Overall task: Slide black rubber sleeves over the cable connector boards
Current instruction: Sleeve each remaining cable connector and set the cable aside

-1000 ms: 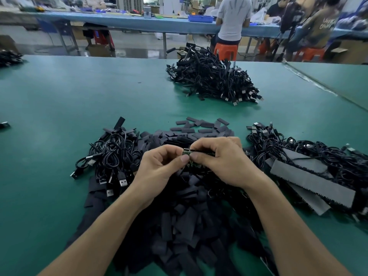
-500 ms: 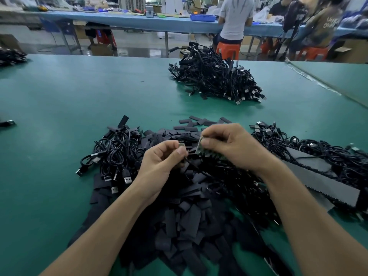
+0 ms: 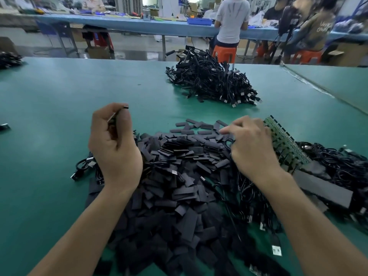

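1. Closest to me, a big loose pile of black rubber sleeves (image 3: 179,186) covers the green table (image 3: 59,108) between my forearms, with black cables (image 3: 245,196) tangled through its right side and a silver USB plug (image 3: 276,251) lying at the near edge.
2. Left of the pile, my left hand (image 3: 114,148) is raised above it, fingers curled, pinching a thin dark piece (image 3: 117,114) between thumb and fingertips. I cannot tell whether it is a bare sleeve or a board already covered.
3. Under that hand, a small bundle of cables (image 3: 83,168) pokes out from the pile's left edge.
4. On the right, my right hand (image 3: 253,146) hangs over the far part of the pile, forefinger stretched out to the scattered sleeves, the other fingers curled on a green panel of connector boards (image 3: 282,140) that stands tilted along the hand's outer side.
5. Just beyond the panel, a second heap of cables (image 3: 338,166) lies with long dark strips (image 3: 326,190) resting on it.
6. Farther out, well apart from my hands, a heap of cables with sleeved ends (image 3: 211,82) sits near the table's far edge.
7. At the far left edge, another dark pile (image 3: 10,59) is only partly in view.
8. Past the table, a person in a white shirt (image 3: 232,20) sits on an orange stool (image 3: 224,53) at a blue bench (image 3: 139,24).
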Demonstrator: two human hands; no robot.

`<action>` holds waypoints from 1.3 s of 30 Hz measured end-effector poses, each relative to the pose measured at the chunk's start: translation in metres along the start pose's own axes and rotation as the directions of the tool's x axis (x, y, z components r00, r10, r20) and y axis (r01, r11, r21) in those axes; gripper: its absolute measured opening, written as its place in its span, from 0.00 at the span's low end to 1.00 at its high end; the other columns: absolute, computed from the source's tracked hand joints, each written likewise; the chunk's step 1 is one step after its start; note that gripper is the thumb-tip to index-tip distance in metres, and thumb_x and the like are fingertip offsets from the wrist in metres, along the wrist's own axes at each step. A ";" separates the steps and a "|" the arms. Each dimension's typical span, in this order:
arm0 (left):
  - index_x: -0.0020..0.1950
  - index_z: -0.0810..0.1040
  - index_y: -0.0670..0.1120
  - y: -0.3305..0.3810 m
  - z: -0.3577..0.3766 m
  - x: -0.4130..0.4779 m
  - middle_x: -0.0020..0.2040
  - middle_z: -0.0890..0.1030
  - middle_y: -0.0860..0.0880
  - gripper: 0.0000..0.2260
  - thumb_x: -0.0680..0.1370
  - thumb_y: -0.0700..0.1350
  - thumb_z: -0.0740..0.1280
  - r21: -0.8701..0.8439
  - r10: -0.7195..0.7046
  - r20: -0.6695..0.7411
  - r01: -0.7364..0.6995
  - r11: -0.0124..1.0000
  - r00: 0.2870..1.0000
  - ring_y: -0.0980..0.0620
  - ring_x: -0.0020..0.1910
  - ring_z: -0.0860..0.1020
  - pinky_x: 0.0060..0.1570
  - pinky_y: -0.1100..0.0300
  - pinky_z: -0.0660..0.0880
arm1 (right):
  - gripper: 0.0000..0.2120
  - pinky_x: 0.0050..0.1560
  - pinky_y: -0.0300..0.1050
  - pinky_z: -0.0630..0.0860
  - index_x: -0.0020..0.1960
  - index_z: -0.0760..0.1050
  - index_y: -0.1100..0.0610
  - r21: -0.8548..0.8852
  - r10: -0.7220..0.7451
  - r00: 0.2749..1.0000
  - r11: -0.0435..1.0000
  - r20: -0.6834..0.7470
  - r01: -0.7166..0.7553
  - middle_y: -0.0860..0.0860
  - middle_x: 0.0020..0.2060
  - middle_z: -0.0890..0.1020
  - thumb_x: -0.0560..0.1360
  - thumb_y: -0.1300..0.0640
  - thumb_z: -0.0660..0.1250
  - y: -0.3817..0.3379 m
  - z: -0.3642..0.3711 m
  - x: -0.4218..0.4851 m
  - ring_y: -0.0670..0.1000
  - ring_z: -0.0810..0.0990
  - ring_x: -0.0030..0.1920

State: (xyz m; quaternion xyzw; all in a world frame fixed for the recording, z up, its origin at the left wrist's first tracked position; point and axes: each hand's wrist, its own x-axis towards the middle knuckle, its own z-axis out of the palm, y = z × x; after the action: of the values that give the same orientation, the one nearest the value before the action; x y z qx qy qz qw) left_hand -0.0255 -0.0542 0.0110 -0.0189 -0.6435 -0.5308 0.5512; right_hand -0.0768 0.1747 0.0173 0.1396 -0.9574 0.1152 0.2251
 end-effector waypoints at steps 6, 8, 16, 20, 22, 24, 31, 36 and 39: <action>0.62 0.79 0.46 -0.001 -0.003 0.000 0.42 0.76 0.61 0.10 0.83 0.42 0.62 0.275 -0.061 0.450 -0.073 0.959 0.891 0.66 0.34 0.74 0.35 0.76 0.67 | 0.17 0.54 0.51 0.78 0.67 0.75 0.48 0.190 -0.132 0.875 0.981 0.466 0.047 0.50 0.59 0.79 0.79 0.57 0.62 -0.017 0.009 -0.013 0.53 0.79 0.56; 0.68 0.76 0.46 -0.005 -0.001 -0.005 0.43 0.78 0.60 0.14 0.84 0.40 0.60 0.341 -0.211 0.607 -0.012 0.940 0.766 0.65 0.31 0.74 0.32 0.76 0.68 | 0.20 0.60 0.51 0.75 0.70 0.71 0.50 0.126 -0.104 0.862 0.991 0.497 0.047 0.51 0.61 0.77 0.79 0.51 0.65 -0.017 0.015 -0.014 0.53 0.76 0.61; 0.49 0.72 0.52 -0.030 -0.002 -0.021 0.35 0.82 0.54 0.05 0.84 0.44 0.61 0.359 -0.453 0.670 0.278 0.891 0.588 0.57 0.25 0.74 0.30 0.65 0.73 | 0.12 0.59 0.49 0.76 0.61 0.80 0.51 0.286 -0.087 0.921 0.958 0.379 -0.027 0.48 0.53 0.81 0.80 0.52 0.65 -0.013 0.035 -0.014 0.51 0.79 0.56; 0.50 0.81 0.56 -0.037 -0.003 -0.033 0.35 0.82 0.57 0.08 0.82 0.44 0.65 0.395 -0.474 0.690 0.264 0.880 0.547 0.60 0.26 0.74 0.31 0.69 0.71 | 0.09 0.52 0.43 0.79 0.57 0.82 0.48 0.448 -0.024 0.962 0.888 0.270 -0.104 0.40 0.44 0.83 0.79 0.55 0.67 -0.011 0.042 -0.016 0.40 0.81 0.45; 0.54 0.81 0.57 -0.038 -0.003 -0.037 0.36 0.82 0.57 0.10 0.83 0.43 0.64 0.391 -0.489 0.704 0.295 0.872 0.515 0.61 0.27 0.73 0.31 0.67 0.71 | 0.12 0.44 0.33 0.75 0.60 0.79 0.46 0.525 -0.011 0.975 0.844 0.221 -0.110 0.38 0.38 0.80 0.78 0.57 0.68 -0.011 0.044 -0.016 0.38 0.78 0.40; 0.57 0.78 0.58 -0.039 -0.002 -0.039 0.37 0.83 0.56 0.11 0.83 0.41 0.63 0.366 -0.488 0.714 0.327 0.871 0.502 0.60 0.28 0.73 0.32 0.66 0.72 | 0.18 0.39 0.28 0.70 0.64 0.77 0.43 0.617 -0.030 0.984 0.782 0.173 -0.084 0.39 0.36 0.78 0.79 0.60 0.67 -0.011 0.045 -0.017 0.39 0.76 0.37; 0.49 0.73 0.50 -0.040 -0.002 -0.042 0.37 0.85 0.51 0.05 0.82 0.41 0.64 0.300 -0.479 0.700 0.389 0.871 0.530 0.57 0.27 0.75 0.33 0.66 0.73 | 0.13 0.38 0.41 0.80 0.51 0.81 0.51 0.888 0.058 0.960 0.368 0.274 -0.276 0.49 0.36 0.82 0.77 0.68 0.68 -0.012 0.049 -0.017 0.53 0.85 0.36; 0.49 0.75 0.50 -0.039 -0.002 -0.043 0.37 0.85 0.51 0.05 0.82 0.40 0.64 0.277 -0.485 0.676 0.419 0.865 0.554 0.57 0.27 0.75 0.33 0.67 0.73 | 0.07 0.32 0.40 0.77 0.43 0.81 0.54 0.888 0.035 0.945 0.331 0.325 -0.318 0.51 0.32 0.83 0.73 0.64 0.74 -0.012 0.050 -0.018 0.52 0.83 0.33; 0.51 0.75 0.51 -0.039 -0.003 -0.044 0.38 0.85 0.52 0.05 0.82 0.41 0.64 0.283 -0.480 0.690 0.408 0.868 0.542 0.57 0.27 0.76 0.34 0.67 0.74 | 0.07 0.30 0.37 0.74 0.40 0.82 0.52 0.892 -0.028 0.942 0.331 0.334 -0.307 0.52 0.31 0.83 0.70 0.62 0.77 -0.016 0.048 -0.019 0.50 0.81 0.30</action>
State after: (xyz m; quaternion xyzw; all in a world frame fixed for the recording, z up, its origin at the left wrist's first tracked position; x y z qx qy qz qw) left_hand -0.0301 -0.0484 -0.0468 -0.0450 -0.8165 -0.5688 0.0884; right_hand -0.0748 0.1501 -0.0305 0.1745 -0.7476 0.6388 -0.0494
